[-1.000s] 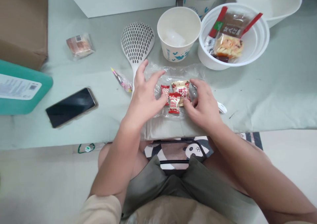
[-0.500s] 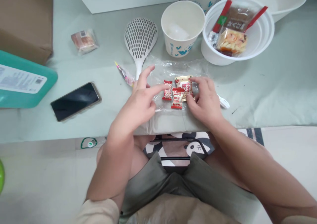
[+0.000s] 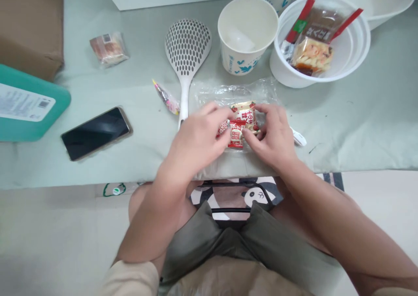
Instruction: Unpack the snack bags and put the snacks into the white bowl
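Just on my side of the paper cup (image 3: 248, 60), I have both hands down over the same little group of wrapped sweets on the table (image 3: 352, 126). My left hand (image 3: 204, 141), on the near side of the cup and a bit to its left, is drawn in narrow, the thumb and forefinger close about the small checkered sweet (image 3: 224, 128); my own fingers cover so much of it that I can't tell whether it is properly gripped. My right hand (image 3: 274, 134), near side and a bit to the cup's right, is about half open, thumb and fingertips touching the right part of the gold packet (image 3: 246, 113), though whether they pinch it I can't tell. That packet lies below the cup as I look at it, with the red double-ended candy (image 3: 236, 134) overlapping its near left corner, between my two hands. All three sit on a clear plastic sheet (image 3: 215, 93), crumpled just in front of the cup. Left of the cup lies a white skimmer (image 3: 187, 43); just to its right stands a white bowl (image 3: 355, 56) with packaged snacks (image 3: 315, 54) inside.
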The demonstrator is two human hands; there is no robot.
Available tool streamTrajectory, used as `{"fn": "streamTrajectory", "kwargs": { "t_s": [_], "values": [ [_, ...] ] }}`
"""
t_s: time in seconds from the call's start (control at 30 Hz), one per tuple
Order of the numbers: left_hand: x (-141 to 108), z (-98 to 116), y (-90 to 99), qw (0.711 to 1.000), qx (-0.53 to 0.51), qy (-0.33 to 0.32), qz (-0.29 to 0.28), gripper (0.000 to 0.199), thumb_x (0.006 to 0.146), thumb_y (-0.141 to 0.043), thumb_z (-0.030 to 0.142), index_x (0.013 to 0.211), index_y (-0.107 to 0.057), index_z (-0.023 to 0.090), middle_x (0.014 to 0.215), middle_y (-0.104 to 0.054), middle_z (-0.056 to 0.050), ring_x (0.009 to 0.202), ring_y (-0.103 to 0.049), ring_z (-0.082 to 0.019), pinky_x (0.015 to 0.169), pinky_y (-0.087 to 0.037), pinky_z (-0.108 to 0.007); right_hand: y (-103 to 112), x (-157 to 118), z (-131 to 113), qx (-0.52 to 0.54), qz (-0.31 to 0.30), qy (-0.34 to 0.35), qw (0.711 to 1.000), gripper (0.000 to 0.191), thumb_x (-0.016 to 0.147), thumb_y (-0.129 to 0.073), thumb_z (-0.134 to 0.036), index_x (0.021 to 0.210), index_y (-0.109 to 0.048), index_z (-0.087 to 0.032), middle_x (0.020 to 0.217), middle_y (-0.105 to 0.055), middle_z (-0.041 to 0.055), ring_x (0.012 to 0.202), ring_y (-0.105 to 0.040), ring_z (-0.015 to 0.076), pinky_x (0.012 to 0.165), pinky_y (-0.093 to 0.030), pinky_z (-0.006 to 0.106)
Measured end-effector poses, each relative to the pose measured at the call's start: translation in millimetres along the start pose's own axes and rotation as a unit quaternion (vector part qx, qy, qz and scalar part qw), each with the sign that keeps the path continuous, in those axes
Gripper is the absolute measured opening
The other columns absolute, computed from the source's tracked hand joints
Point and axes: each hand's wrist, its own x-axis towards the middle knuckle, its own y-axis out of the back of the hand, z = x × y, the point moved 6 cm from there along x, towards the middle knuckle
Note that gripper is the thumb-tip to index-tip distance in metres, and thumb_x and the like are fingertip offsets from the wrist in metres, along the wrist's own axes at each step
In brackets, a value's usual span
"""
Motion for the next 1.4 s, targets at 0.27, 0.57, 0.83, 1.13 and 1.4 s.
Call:
{"fn": "streamTrajectory", "kwargs": {
  "t_s": [0.27, 0.57, 0.83, 1.13, 1.4],
  "values": [
    [4.6, -8.5, -28.9, 0.995, 0.018, -0.007, -0.099, 0.042, 0.095, -0.056, 0.014, 0.135, -0.065, 0.022, 0.134, -0.059, -0.011, 0.125, -0.062, -0.028, 0.103, -0.055, -0.043, -6.4, 0.1, -10.0, -0.049, -0.049, -0.004, 0.998, 0.078, 0.082, -0.068, -0.062, 0.146, -0.051, -0.019, 0.132, -0.072, 0.0162, 0.106, -0.073, 0.0362, 0.072, -0.059, 0.044],
    [7.0, -14.5, -34.3, 0.996, -0.022, 0.008, -0.089, 0.045, 0.097, -0.059, 0.019, 0.141, -0.058, 0.025, 0.140, -0.055, -0.010, 0.122, -0.066, -0.028, 0.105, -0.056, -0.045, -8.9, 2.6, -2.5, 0.012, -0.056, -0.022, 0.998, 0.074, 0.080, -0.069, -0.055, 0.143, -0.049, -0.021, 0.099, -0.078, 0.0095, 0.077, -0.073, 0.0321, 0.064, -0.055, 0.041],
    [6.6, -17.5, -33.7, 0.994, -0.036, 0.042, -0.094, 0.063, 0.091, -0.066, 0.018, 0.152, -0.049, 0.024, 0.146, -0.054, -0.011, 0.114, -0.070, -0.028, 0.105, -0.056, -0.050, -3.3, 2.3, 3.9, 0.089, -0.037, -0.037, 0.995, 0.077, 0.083, -0.060, -0.029, 0.153, -0.030, -0.025, 0.090, -0.071, 0.0048, 0.070, -0.069, 0.0264, 0.065, -0.055, 0.041],
    [7.7, -21.2, -34.3, 0.995, -0.033, 0.032, -0.088, 0.064, 0.088, -0.063, 0.011, 0.149, -0.051, 0.025, 0.147, -0.054, -0.011, 0.116, -0.069, -0.026, 0.107, -0.056, -0.045, 15.9, -2.1, 8.0, 0.235, 0.015, -0.037, 0.971, 0.079, 0.088, -0.055, -0.028, 0.157, -0.018, -0.030, 0.116, -0.070, 0.0115, 0.078, -0.071, 0.0235, 0.066, -0.060, 0.043],
    [8.5, -17.9, -33.5, 0.995, 0.004, 0.038, -0.087, 0.065, 0.087, -0.060, 0.015, 0.150, -0.051, 0.026, 0.141, -0.055, -0.010, 0.110, -0.068, -0.026, 0.102, -0.057, -0.044, 75.1, 20.9, 3.8, 0.356, 0.133, -0.081, 0.921, 0.080, 0.079, -0.054, -0.026, 0.150, -0.018, -0.032, 0.102, -0.068, 0.0021, 0.067, -0.063, 0.0173, 0.057, -0.048, 0.032]
  ]
}}
